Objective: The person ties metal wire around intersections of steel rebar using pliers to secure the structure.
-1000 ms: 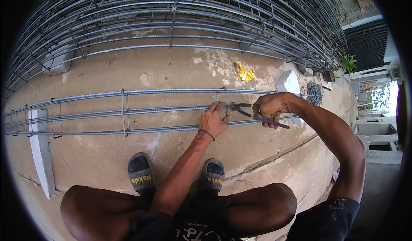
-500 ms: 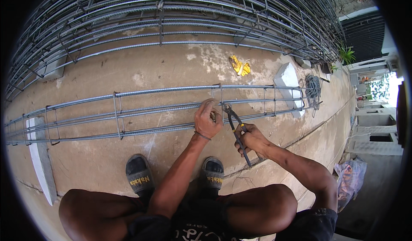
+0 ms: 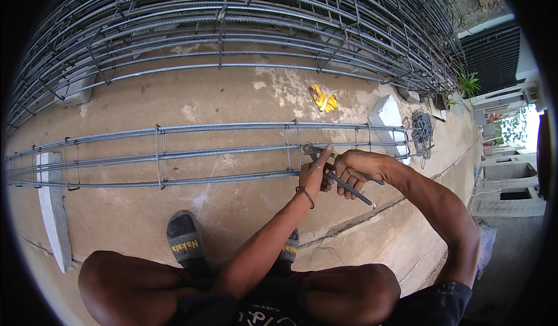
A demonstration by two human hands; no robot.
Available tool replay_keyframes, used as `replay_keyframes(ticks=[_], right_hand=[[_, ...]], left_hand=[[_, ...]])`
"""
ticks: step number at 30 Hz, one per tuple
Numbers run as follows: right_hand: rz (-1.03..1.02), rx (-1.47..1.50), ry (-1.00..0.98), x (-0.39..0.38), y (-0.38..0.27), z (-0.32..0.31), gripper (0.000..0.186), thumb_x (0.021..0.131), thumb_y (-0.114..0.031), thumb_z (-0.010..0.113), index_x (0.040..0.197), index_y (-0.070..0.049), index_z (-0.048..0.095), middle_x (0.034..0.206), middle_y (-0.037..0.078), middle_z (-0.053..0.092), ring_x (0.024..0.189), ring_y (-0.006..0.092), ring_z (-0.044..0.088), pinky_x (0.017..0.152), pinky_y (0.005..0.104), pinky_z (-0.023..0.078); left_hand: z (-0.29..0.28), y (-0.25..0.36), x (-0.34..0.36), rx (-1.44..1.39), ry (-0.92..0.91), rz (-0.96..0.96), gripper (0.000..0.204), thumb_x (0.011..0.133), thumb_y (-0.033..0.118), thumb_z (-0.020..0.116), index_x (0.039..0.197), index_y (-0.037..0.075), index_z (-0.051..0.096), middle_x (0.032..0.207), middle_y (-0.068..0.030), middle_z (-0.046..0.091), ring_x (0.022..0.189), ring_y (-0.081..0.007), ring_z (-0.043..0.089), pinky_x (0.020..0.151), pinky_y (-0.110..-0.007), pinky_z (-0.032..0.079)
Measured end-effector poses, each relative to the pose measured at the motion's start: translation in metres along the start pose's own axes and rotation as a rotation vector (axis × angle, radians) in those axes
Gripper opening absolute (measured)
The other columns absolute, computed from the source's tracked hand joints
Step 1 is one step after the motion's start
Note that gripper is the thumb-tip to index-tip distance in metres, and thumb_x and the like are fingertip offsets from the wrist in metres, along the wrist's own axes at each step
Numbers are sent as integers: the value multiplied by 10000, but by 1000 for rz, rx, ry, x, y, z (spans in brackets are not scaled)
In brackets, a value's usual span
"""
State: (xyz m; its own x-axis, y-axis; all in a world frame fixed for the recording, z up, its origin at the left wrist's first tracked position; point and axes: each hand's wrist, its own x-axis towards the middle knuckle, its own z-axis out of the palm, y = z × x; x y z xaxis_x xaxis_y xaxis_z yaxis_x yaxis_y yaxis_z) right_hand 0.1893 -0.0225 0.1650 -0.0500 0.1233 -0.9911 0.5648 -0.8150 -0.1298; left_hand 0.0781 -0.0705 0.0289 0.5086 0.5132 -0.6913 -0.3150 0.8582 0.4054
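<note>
A long rebar cage [image 3: 232, 125] of ribbed steel bars and thin square stirrups lies across the ground before me. My right hand [image 3: 353, 174] is wrapped round the dark-handled pincers [image 3: 363, 199], which have yellow bands. The jaws meet the cage's middle bar beside a stirrup. My left hand [image 3: 313, 174] lies across the pincers from the left, one finger pointing up over them and the others curled by the handles. Any tie wire in the jaws is too small to make out.
White blocks [image 3: 53, 210] [image 3: 388, 119] prop the cage at both ends. Beyond it more rebar cages [image 3: 221, 29] are stacked. A yellow crumpled glove-like item [image 3: 324, 99] and a wire coil [image 3: 422, 129] lie on the concrete. My sandalled foot [image 3: 185, 242] is close to the cage.
My left hand has moved right from the bars onto the pincers. My right hand has turned over, swinging the handles to the right. The cage's near bars have shifted slightly.
</note>
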Motion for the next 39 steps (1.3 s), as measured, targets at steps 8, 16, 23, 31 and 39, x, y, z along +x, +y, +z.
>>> replay_keyframes(ticks=[8, 16, 23, 31, 39], right_hand=[[-2, -209, 59, -1, -10, -5, 498, 757, -92, 762, 1073, 87, 421, 824, 229, 658, 685, 298, 696, 600, 370, 605], [-42, -116, -5, -2, -2, -2, 428, 747, -57, 752, 1058, 102, 503, 876, 223, 650, 737, 297, 697, 627, 376, 612], [-296, -1443, 876, -5, 18, 43, 310, 767, -129, 627, 986, 73, 541, 859, 202, 609, 820, 342, 650, 701, 478, 545], [-299, -1426, 759, 13, 35, 0, 185, 842, -111, 571, 931, 45, 611, 790, 135, 629, 744, 222, 646, 650, 398, 560], [8, -259, 58, -2, 9, -12, 350, 720, -264, 783, 876, 23, 657, 771, 89, 628, 635, 206, 638, 547, 342, 555]], left_hand=[[-7, -10, -3, 455, 305, 488, 630, 887, 546, 593, 1109, -43, 619, 706, -82, 670, 695, -220, 658, 642, -352, 505], [21, -1, 29, -924, -228, 218, 278, 943, 323, 601, 1088, 90, 647, 751, -19, 667, 744, -141, 641, 789, -323, 501], [33, 3, 53, -1211, -254, 136, 294, 952, 290, 575, 721, 135, 482, 522, 7, 392, 525, -159, 419, 656, -349, 471], [42, 9, 31, -1169, -65, 86, 316, 870, 311, 651, 697, 108, 483, 576, -58, 494, 586, -224, 510, 668, -402, 480], [23, 0, 39, -1251, -486, 131, 350, 909, 284, 600, 633, 170, 417, 575, 29, 407, 593, -155, 440, 712, -373, 441]])
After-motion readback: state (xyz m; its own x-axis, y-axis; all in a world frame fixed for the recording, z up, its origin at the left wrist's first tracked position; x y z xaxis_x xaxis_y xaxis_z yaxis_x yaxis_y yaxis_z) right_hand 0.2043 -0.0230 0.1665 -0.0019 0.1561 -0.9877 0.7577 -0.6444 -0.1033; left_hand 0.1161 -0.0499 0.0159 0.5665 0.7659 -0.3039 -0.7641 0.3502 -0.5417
